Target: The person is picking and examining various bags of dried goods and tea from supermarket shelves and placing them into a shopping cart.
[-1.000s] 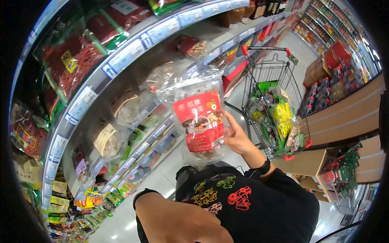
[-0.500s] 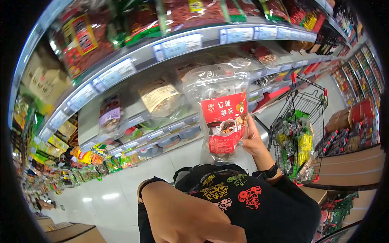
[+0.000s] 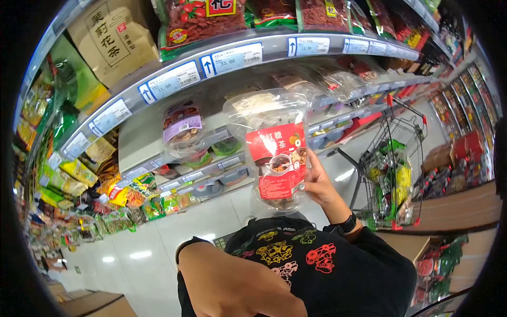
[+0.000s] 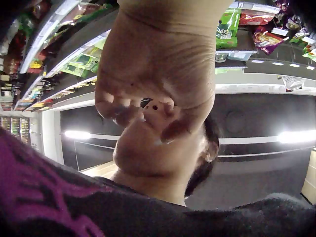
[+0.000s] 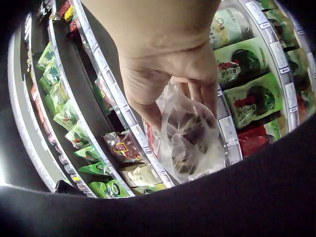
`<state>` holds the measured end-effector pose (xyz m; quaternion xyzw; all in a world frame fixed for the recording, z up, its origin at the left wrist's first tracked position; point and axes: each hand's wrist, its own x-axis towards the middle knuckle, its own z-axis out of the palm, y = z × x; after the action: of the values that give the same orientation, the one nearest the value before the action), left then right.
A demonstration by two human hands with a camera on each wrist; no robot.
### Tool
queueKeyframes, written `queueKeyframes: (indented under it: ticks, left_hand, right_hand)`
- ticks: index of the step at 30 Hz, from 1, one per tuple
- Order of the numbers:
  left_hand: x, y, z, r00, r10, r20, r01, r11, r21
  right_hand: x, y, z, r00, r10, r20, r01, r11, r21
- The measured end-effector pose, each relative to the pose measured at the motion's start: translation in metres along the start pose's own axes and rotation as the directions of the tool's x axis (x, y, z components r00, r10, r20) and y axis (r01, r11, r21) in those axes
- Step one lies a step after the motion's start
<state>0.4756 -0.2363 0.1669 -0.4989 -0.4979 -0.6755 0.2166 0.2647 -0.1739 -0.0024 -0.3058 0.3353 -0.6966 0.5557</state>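
My right hand (image 3: 319, 182) holds a clear resealable pouch (image 3: 266, 111) of brown sugar ginger tea by its right edge, thumb on the front and fingers behind. A red label with a picture of a cup faces me. In the right wrist view, the pouch's clear back (image 5: 190, 140) shows dark pieces inside. Low in the head view, my left hand (image 3: 243, 282) is raised close to the camera, its fingers cut off by the frame. The left wrist view shows this hand (image 4: 158, 69) near the chin, fingers loosely bent and holding nothing.
A shelf with price tags (image 3: 232, 58) curves ahead, bearing bags of red dried berries (image 3: 203, 26) and a jasmine tea bag (image 3: 111, 42). Below lies a purple-labelled pack (image 3: 182, 127). A wire shopping cart (image 3: 391, 174) with bagged goods stands at right. Cardboard boxes (image 3: 95, 304) are at lower left.
The head view has turned left along the shelf: the cart now appears farther right and the jasmine tea bag shows at upper left. The pouch stays in my right hand.
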Motion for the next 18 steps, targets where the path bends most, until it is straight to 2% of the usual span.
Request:
queueKeyframes:
  ticks: [2,4,8,11,14,18]
  left_hand:
    - [-0.012,0.005,0.014,0.993,0.008,-0.114,-0.012,0.999,-0.033]
    - [-0.016,0.009,0.017,0.987,-0.007,-0.162,-0.004,0.998,-0.068]
    - [-0.025,0.012,0.014,0.991,0.016,-0.131,-0.026,0.997,-0.074]
    - [-0.025,0.009,-0.001,0.997,0.073,-0.031,-0.076,0.994,-0.084]
    - [-0.019,0.007,-0.004,0.998,0.033,-0.046,-0.039,0.989,-0.140]
    - [-0.001,-0.005,-0.010,0.998,-0.004,-0.067,-0.012,0.972,-0.235]
  right_hand:
    - [-0.008,0.005,0.012,0.998,0.005,-0.064,-0.005,1.000,0.001]
    - [-0.014,0.009,0.017,0.995,0.005,-0.099,-0.008,1.000,-0.026]
    - [-0.026,0.014,0.023,0.991,-0.019,-0.129,0.014,0.999,-0.043]
    - [-0.033,0.014,0.026,0.988,-0.038,-0.147,0.035,0.999,-0.027]
    - [-0.037,0.010,0.029,0.979,-0.045,-0.196,0.043,0.999,-0.016]
    - [-0.048,0.008,0.012,0.981,-0.074,-0.179,0.072,0.997,-0.018]
